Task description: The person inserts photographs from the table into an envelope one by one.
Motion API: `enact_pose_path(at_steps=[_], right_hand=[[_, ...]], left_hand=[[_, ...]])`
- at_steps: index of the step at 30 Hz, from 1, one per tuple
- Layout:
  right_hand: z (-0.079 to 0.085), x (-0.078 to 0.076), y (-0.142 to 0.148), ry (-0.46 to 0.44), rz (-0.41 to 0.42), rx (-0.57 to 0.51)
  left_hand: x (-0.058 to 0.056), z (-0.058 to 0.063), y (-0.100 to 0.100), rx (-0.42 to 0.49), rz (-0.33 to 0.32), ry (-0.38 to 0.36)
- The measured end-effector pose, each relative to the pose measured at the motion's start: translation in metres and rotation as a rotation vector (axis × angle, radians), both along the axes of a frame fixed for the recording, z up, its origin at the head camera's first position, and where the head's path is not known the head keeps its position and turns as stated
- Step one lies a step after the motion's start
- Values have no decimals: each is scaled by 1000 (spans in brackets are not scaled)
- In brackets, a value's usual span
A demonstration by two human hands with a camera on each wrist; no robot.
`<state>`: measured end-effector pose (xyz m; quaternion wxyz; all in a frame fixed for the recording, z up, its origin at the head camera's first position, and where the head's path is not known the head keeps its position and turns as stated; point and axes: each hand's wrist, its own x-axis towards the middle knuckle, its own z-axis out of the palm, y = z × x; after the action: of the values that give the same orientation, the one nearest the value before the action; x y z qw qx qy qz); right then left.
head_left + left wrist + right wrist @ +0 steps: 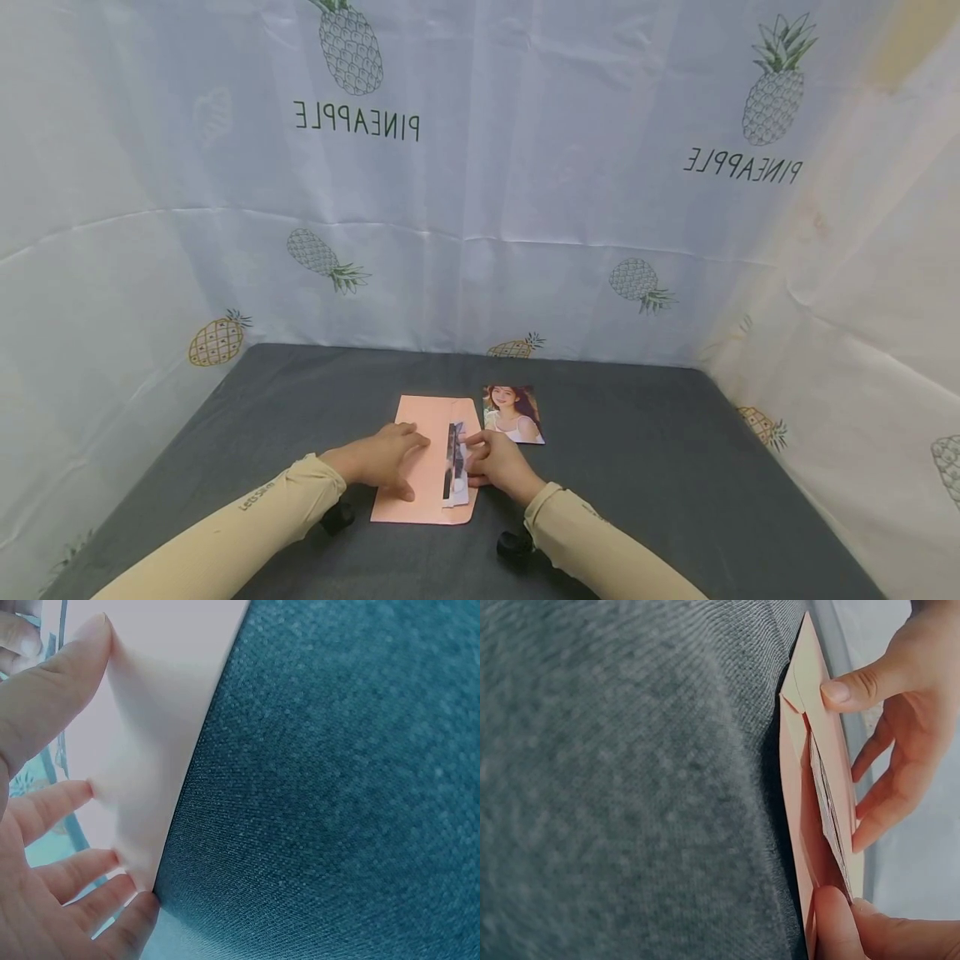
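Observation:
A pale orange envelope (420, 492) lies on the dark table, its opening toward the right. From that opening a few photos (460, 492) stick out, seen as a thin stack of edges (826, 806) in the right wrist view. My left hand (382, 457) rests on the envelope with spread fingers, the thumb and fingertips (90, 789) touching its face. At the opening, my right hand (506, 467) pinches the photos between thumb and finger (836, 919). How far the photos reach inside the envelope is hidden.
A loose photo (513, 414) of a person lies behind my right hand, beside the envelope's far right corner. Dark cloth (637, 500) covers the table. White curtains (480, 167) printed with pineapples hang behind it and at both sides.

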<state>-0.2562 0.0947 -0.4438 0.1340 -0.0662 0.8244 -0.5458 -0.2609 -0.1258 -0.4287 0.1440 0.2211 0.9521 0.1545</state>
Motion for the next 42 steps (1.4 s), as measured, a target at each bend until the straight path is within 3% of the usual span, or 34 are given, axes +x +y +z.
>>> enact_pose_path(at_steps=[16,29,42], right_hand=[[-3,0,-3,5,3,-36],[-5,-2,-9,12,-38,64],[-7,-3,-12,11,-53,70]], left_hand=[[1,2,-1,9,-12,14],[5,5,-2,25,-30,22],[5,5,-1,34,-34,18]])
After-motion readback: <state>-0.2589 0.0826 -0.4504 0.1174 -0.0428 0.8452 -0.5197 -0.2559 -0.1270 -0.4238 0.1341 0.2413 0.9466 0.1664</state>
